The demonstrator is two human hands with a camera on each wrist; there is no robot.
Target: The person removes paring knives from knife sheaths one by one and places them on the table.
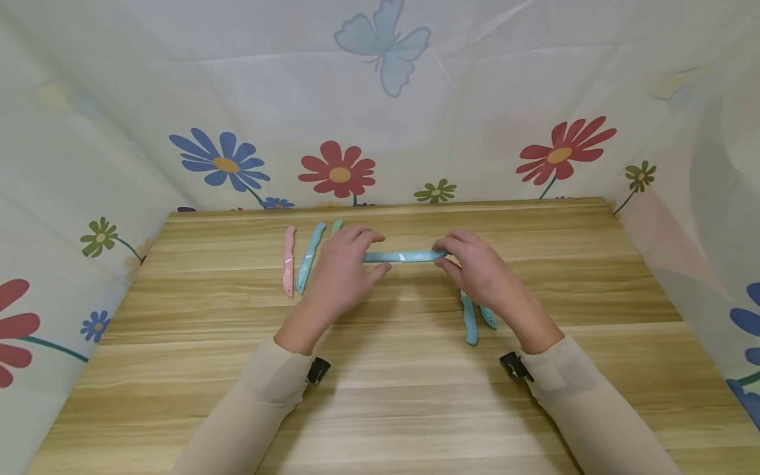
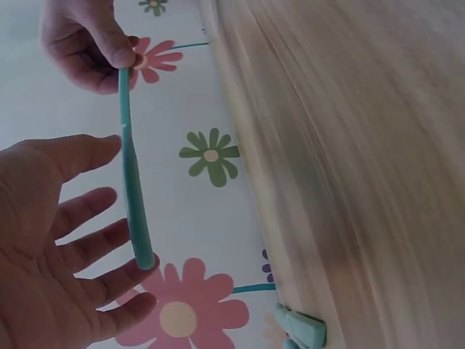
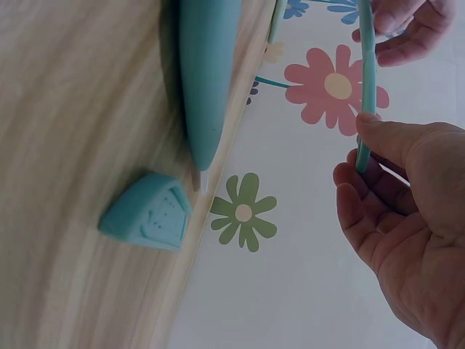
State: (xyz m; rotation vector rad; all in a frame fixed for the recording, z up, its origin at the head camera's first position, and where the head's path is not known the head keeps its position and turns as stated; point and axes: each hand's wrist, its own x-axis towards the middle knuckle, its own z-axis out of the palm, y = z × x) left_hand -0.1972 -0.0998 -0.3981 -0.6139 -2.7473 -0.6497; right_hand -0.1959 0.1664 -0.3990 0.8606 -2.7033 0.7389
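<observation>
A light blue knife in a patterned sheath is held level above the table. My right hand pinches the sheath's end between thumb and fingers, as the right wrist view also shows. Around the handle my left hand is spread, its thumb tip right beside the knife and its fingers loosely extended. Beyond the left hand lie a pink knife, a blue knife and a green knife, the last mostly hidden by that hand. Below the right hand are a blue knife handle and a teal sheath tip.
A wood-grain table spreads under both arms. Behind it and at both sides hangs a white cloth printed with flowers and a butterfly. Black clips sit at the sleeve cuffs.
</observation>
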